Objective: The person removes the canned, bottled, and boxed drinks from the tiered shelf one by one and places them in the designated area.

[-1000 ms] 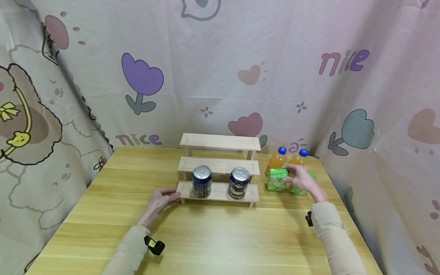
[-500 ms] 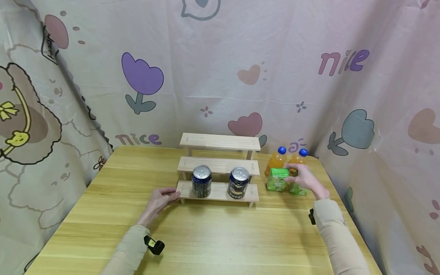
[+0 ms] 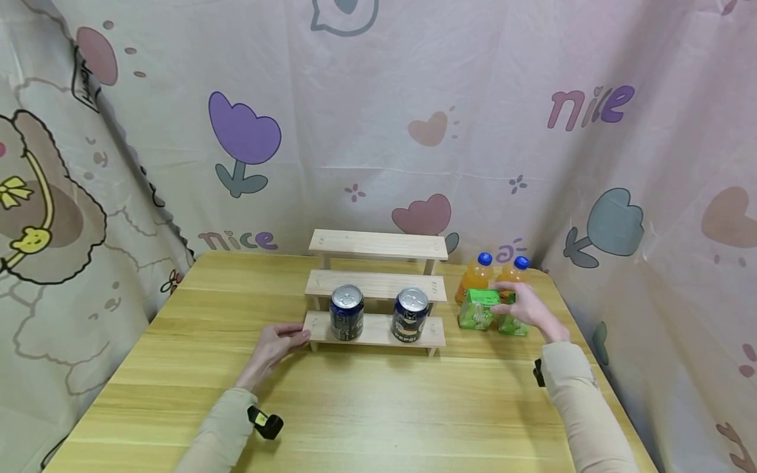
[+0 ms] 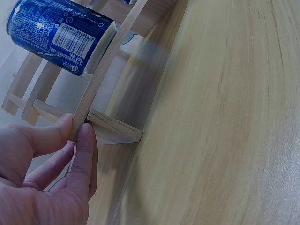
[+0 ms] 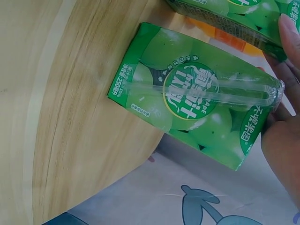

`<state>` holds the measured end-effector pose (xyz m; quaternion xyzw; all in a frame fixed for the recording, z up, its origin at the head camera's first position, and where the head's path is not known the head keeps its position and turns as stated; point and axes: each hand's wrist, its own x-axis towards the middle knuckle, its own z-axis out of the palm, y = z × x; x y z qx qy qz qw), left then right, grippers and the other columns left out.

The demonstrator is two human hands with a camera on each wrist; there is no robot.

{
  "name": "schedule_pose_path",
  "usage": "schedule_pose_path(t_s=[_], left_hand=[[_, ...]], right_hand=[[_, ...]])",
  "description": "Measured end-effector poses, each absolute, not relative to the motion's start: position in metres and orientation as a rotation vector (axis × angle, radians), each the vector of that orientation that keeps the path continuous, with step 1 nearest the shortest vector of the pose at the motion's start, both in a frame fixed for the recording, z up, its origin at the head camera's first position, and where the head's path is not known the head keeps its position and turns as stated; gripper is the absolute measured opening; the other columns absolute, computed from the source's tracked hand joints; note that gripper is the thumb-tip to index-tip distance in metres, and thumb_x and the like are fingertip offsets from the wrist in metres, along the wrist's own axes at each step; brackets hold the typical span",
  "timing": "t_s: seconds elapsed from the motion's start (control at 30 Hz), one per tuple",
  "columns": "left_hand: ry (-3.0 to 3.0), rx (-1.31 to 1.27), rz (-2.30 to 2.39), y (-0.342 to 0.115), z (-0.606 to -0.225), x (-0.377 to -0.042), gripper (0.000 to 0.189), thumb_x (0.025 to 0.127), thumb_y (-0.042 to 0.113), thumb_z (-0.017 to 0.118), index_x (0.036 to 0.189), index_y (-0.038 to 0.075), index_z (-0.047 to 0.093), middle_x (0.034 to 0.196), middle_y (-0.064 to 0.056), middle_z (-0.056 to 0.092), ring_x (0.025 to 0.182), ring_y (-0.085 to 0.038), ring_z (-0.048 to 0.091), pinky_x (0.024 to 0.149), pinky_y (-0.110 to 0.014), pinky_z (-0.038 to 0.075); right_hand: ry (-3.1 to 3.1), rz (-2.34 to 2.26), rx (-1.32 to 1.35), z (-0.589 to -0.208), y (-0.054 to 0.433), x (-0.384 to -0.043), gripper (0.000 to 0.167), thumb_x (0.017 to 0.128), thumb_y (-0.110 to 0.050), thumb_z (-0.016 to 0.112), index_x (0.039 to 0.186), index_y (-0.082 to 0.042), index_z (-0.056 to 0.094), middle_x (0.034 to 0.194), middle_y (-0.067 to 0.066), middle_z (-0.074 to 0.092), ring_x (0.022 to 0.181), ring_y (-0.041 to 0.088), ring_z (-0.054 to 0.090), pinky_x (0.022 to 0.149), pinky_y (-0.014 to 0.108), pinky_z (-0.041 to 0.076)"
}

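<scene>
My left hand [image 3: 275,345] pinches the left end of the lowest board of a three-tier wooden stand [image 3: 378,330]; the left wrist view shows the thumb above it and fingers below. Two dark blue soda cans, a left can [image 3: 347,315] and a right can [image 3: 411,316], stand upright on that board. At the right, my right hand [image 3: 523,309] reaches over the right green juice box [image 3: 513,326] and grips the left juice box [image 3: 476,311] at its right side. The right wrist view shows the thumb at that left box [image 5: 229,18]; the other fingers are mostly hidden.
Two orange drink bottles with blue caps, a left bottle [image 3: 475,276] and a right bottle [image 3: 513,270], stand behind the juice boxes. The stand's middle board [image 3: 375,285] and top board [image 3: 378,244] rise behind the cans. A patterned curtain [image 3: 355,131] hangs behind the wooden table [image 3: 378,407].
My right hand has shifted slightly to the right, and the left juice box has turned a little. My left hand and the cans have stayed in place.
</scene>
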<state>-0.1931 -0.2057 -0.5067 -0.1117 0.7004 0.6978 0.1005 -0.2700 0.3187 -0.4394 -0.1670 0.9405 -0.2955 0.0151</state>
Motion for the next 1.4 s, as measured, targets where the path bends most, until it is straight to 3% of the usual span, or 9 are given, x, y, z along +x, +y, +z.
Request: schedule_pose_path(t_s=[0.4,0.8,1.13,1.4], left_hand=[[2.052,-0.339,2.069,-0.205,-0.505,-0.192,0.05,0.093,-0.002,0.066,0.136,-0.02,0.046,0.098,-0.009,0.074,0.082,-0.007,0.071,0.081,-0.019,0.063],[2.06,-0.324,2.07,-0.205,-0.506,-0.192,0.049,0.094,-0.003,0.065,0.135,-0.021,0.046,0.1,-0.011,0.073,0.081,-0.006,0.071,0.08,-0.018,0.063],[2.042,-0.315,2.079,-0.207,-0.507,-0.194,0.051,0.094,-0.002,0.066,0.136,-0.021,0.044,0.099,-0.008,0.074,0.082,-0.006,0.071,0.082,-0.02,0.064],[2.064,-0.318,2.063,-0.207,-0.507,-0.194,0.052,0.093,-0.001,0.067,0.136,-0.021,0.045,0.102,-0.011,0.074,0.082,-0.006,0.071,0.082,-0.022,0.064]], right_hand=[[2.926,-0.932,-0.481,-0.438,0.317,-0.264,0.056,0.087,-0.009,0.076,0.137,0.006,0.054,0.143,0.033,0.05,0.133,0.055,0.043,0.112,0.073,0.035],[2.989,-1.154,-0.422,-0.447,0.316,-0.252,0.062,0.086,-0.013,0.079,0.14,0.003,0.052,0.14,0.028,0.056,0.133,0.049,0.046,0.115,0.074,0.03],[3.1,-1.352,-0.39,-0.457,0.305,-0.242,0.064,0.085,-0.015,0.081,0.14,0.002,0.052,0.14,0.028,0.056,0.132,0.047,0.049,0.115,0.069,0.036],[3.124,-1.521,-0.251,-0.463,0.295,-0.232,0.064,0.09,-0.021,0.077,0.143,0.0,0.049,0.144,0.026,0.052,0.136,0.045,0.045,0.115,0.073,0.03]])
